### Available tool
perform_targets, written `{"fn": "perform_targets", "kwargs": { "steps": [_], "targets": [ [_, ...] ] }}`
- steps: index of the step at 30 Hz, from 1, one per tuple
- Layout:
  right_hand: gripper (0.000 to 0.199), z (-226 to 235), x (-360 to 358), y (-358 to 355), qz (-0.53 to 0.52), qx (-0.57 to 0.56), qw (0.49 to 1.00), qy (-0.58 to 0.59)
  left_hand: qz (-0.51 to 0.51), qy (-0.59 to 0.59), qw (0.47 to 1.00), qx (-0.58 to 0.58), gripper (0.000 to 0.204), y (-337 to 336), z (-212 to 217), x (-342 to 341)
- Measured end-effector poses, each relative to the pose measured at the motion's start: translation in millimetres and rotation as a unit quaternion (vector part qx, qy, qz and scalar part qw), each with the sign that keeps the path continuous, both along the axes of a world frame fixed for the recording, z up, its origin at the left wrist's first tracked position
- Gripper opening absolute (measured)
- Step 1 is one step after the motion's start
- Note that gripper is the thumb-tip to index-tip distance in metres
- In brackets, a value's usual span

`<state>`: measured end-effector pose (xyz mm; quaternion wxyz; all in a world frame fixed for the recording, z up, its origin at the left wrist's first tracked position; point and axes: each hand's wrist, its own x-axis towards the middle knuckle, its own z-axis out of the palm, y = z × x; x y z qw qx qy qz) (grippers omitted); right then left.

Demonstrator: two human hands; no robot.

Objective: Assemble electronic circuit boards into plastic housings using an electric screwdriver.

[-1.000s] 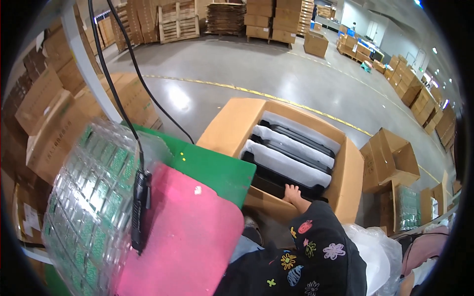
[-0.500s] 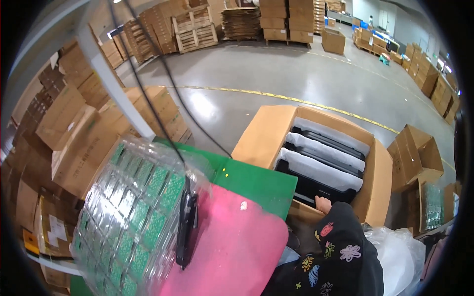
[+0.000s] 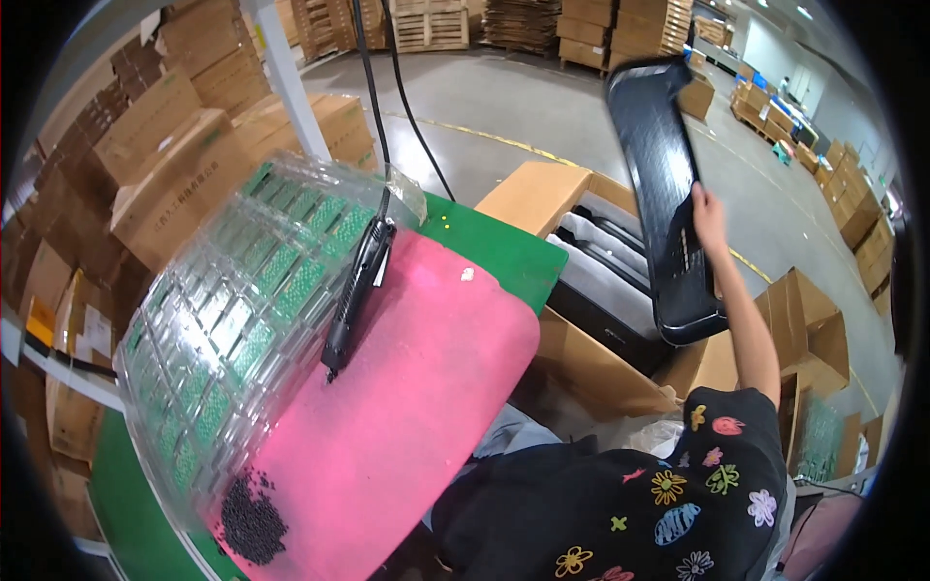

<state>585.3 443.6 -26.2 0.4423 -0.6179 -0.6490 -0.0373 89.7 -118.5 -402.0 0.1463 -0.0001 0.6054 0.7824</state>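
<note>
My right hand [image 3: 710,221] is closed on the edge of a long, glossy black plastic housing [image 3: 651,165]. The housing is tilted up in the air over the right side of an open carton [image 3: 591,351]. Inside that carton, more black housings [image 3: 612,327] stand in rows with white foam sheets [image 3: 605,281] between them. My left hand is out of view. On the table a pink mat [image 3: 417,378] bears a heap of small black screws [image 3: 254,523] at its near left corner. A black electric screwdriver [image 3: 355,295] hangs by its cable above the mat.
Stacked clear plastic trays [image 3: 218,349] with green circuit boards lean on the left of the green table [image 3: 499,240]. A grey post [image 3: 291,77] rises behind them. Brown cartons [image 3: 179,194] are piled at left, and another open carton [image 3: 802,324] stands at right.
My right hand, earlier down at a housing in the carton, has lifted one up and out to the right. The view has shifted, and the screw heap now shows.
</note>
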Motion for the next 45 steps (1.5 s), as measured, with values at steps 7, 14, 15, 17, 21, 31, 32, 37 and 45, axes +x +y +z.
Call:
{"fn": "perform_targets", "kwargs": {
  "steps": [7,14,15,17,21,31,32,37,45],
  "targets": [
    [0.026,141,-160,-145,0.337,-0.223,0.811,0.422,-0.257,0.124,0.939,-0.193,0.016,-8,204,61],
    [0.041,60,-266,-234,0.463,-0.491,0.625,0.393,-0.541,0.475,0.694,0.010,0.020,37,433,-2],
    [0.041,48,-264,-233,0.480,-0.528,0.594,0.371,-0.472,0.529,0.703,-0.043,0.021,44,444,-11],
    [0.039,39,-285,-250,0.443,-0.576,0.591,0.350,-0.322,0.553,0.736,-0.221,0.022,70,465,-25],
    [0.025,36,-283,-235,0.480,-0.706,0.509,0.108,-0.252,0.593,0.665,-0.377,0.019,89,436,-69],
    [0.017,93,-493,-183,0.733,-0.179,0.649,-0.094,-0.504,0.409,0.746,-0.150,0.010,13,443,-53],
    [0.021,94,-530,-184,0.746,-0.133,0.644,-0.105,-0.601,0.555,0.575,0.014,0.012,-13,440,-52],
    [0.037,75,-693,-161,0.704,0.083,0.678,-0.193,-0.306,-0.229,0.923,-0.040,0.021,-109,214,42],
    [0.045,57,-863,-214,0.562,0.006,0.724,-0.399,0.112,0.051,0.906,-0.405,0.024,-74,-28,78]
  ]
}}
